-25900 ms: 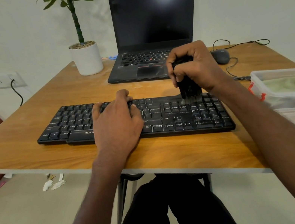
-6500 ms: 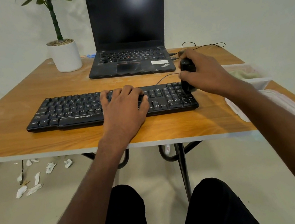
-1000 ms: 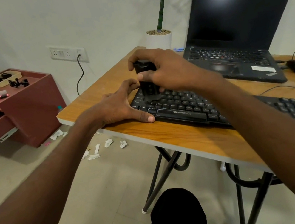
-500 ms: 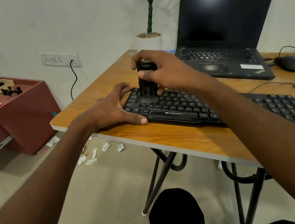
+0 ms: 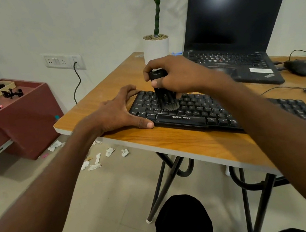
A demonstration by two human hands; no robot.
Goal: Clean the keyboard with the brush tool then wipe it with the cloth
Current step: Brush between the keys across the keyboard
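Now | right hand [image 5: 178, 74] grips brush tool [image 5: 164, 93] upright on Zebronics keyboard's [image 5: 193, 108] left end | left hand [image 5: 118, 111] spread, bracing that end | unbrushed keys run rightward.

Office: desk [image 5: 183, 141], laptop [image 5: 236, 39]

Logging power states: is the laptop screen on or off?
Looks off: the laptop is open, and its screen is uniformly dark with only faint glare. Whether it is asleep cannot be told.

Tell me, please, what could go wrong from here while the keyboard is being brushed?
The keyboard lies near the table edge; if the left hand bracing its end lets go, brushing might push it off. The brush, held upright by the right hand, could also sweep dust onto the table.
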